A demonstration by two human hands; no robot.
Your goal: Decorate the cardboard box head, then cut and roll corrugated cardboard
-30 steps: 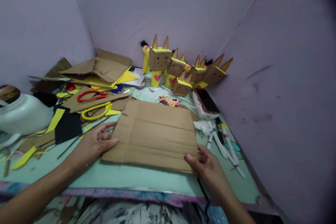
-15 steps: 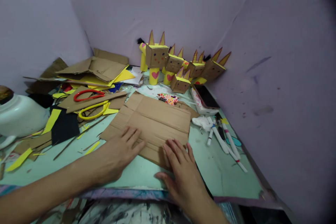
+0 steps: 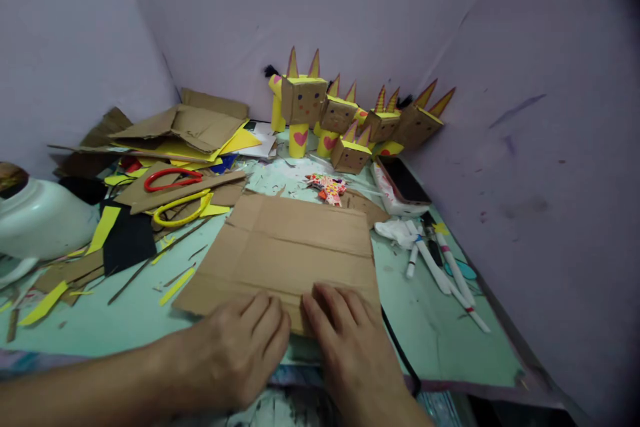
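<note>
Lilac walls (image 3: 320,7) surround a green table (image 3: 445,340). Left of the cardboard sheet (image 3: 295,247) sit a white pot (image 3: 55,223) and black paper (image 3: 131,247). On the sheet's near edge, left hand (image 3: 245,343) fingers curl tightly, right hand (image 3: 347,337) fingers bend more loosely; thumbs are hidden, so I can't tell whether either grips it. Right of the sheet lie white markers (image 3: 456,271).

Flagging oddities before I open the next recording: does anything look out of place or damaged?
Scraps lie strewn over the left of the table, looking untidy. Dark streaks mar the plain right-hand wall. The cardboard sheet at the left hand and right hand has creases across it, so it isn't smooth.
</note>
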